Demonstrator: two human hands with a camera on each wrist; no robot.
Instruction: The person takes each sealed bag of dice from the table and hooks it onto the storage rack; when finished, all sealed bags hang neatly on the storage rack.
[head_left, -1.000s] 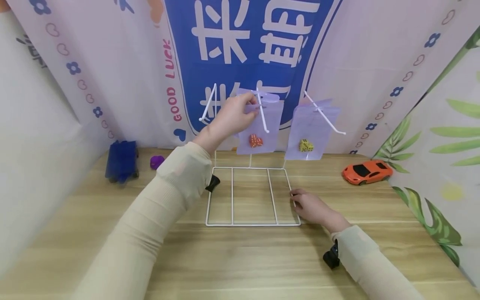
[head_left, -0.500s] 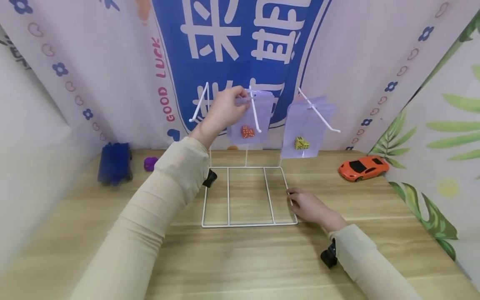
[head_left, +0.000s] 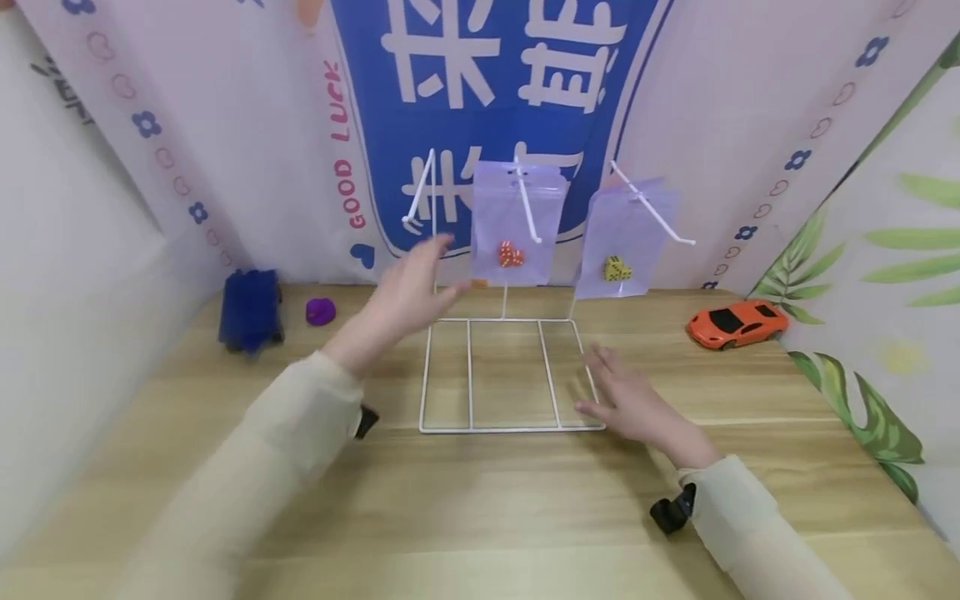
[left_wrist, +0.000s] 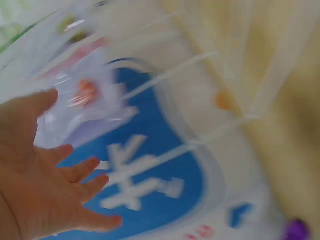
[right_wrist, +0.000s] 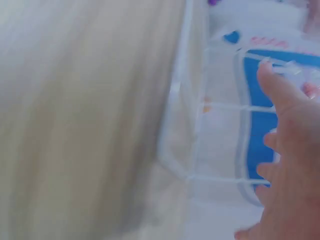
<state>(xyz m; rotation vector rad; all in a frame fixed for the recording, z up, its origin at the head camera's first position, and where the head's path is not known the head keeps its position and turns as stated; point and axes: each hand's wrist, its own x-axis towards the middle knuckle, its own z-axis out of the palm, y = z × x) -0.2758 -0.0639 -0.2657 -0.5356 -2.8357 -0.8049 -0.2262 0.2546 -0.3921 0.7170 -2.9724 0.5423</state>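
A white wire display rack [head_left: 512,430] stands on the wooden table with three prongs at its top. On the middle prong hangs a purple zip bag [head_left: 517,200] with orange dice [head_left: 511,254] inside. The right prong carries another purple zip bag [head_left: 624,233] holding yellow dice [head_left: 617,268]; the left prong is bare. My left hand [head_left: 408,292], fingers spread and holding nothing, is below the left prong; the left wrist view shows its palm [left_wrist: 45,185] beside the orange-dice bag. My right hand [head_left: 630,400] has its fingers extended at the right side of the rack's base.
A dark blue toy vehicle [head_left: 251,310] and a small purple object [head_left: 320,312] are at the back left of the table. An orange toy car [head_left: 738,324] sits at the back right. A printed cloth [head_left: 450,83] hangs behind the rack.
My left hand has let go of the orange-dice bag and moved down and left. My right hand's fingers have opened from the rack's base edge. The bag now hangs from the middle prong.
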